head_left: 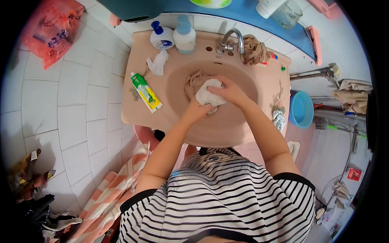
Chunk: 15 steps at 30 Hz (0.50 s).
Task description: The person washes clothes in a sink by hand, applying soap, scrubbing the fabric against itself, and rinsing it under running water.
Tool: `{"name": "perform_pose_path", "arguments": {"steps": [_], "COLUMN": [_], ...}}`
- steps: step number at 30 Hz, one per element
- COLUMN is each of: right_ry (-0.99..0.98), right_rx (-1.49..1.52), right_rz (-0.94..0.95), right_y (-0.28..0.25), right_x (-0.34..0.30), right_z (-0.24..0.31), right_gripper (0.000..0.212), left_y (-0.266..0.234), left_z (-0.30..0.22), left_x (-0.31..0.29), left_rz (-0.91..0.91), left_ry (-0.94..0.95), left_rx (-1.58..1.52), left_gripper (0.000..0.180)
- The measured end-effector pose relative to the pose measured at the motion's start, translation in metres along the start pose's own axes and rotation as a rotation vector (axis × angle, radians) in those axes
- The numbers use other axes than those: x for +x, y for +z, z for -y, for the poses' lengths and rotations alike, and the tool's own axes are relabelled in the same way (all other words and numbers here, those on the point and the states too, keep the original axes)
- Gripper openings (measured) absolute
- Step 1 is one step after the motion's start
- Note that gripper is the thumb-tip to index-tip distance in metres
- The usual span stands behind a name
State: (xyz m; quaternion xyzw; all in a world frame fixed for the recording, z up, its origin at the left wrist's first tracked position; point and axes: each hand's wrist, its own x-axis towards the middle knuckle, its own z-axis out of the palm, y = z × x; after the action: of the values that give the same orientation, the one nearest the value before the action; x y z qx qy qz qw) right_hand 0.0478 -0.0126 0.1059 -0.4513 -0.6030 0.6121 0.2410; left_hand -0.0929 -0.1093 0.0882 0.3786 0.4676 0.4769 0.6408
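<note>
Over the pink sink [174, 95], both my hands hold one soft white cloth-like piece [208, 96]. My left hand [198, 111] grips its lower edge, with the thumb pressed against it. From the other side, my right hand [230, 92] clasps it, thumb on top and fingers around the far edge. A crumpled beige cloth [194, 82] lies in the basin just beyond and left of the white piece. Some of it seems to show below the white piece too, though my fingers partly hide that spot.
Behind the basin stands a chrome faucet [239, 38], beside a crumpled brown cloth [255, 49]. At the back left are a blue-pump bottle [163, 38] and a blue-capped bottle [184, 39]. A green-yellow tube [146, 92] and white tissue [159, 62] lie left. A blue basin [302, 109] sits right.
</note>
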Motion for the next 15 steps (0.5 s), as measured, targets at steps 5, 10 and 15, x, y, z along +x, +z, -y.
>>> {"name": "perform_pose_path", "arguments": {"steps": [5,10,15], "right_ry": [-0.048,-0.049,-0.469], "right_rx": [-0.270,-0.136,-0.227], "right_rz": [-0.143,0.099,0.179], "right_y": [0.012,0.039,0.082], "right_x": [0.019,-0.022,-0.077], "right_z": [-0.042,-0.055,-0.020], "right_gripper": [0.024,0.018,0.026], "left_y": [-0.022,-0.005,-0.026], "left_z": [0.078,0.065,0.114], "left_x": [0.015,0.020,0.039], "left_rz": [-0.474,-0.174,0.527], "left_ry": [-0.188,-0.797,-0.292], "left_rx": [0.080,-0.997,-1.462], "left_gripper": [0.051,0.059,0.042]}}
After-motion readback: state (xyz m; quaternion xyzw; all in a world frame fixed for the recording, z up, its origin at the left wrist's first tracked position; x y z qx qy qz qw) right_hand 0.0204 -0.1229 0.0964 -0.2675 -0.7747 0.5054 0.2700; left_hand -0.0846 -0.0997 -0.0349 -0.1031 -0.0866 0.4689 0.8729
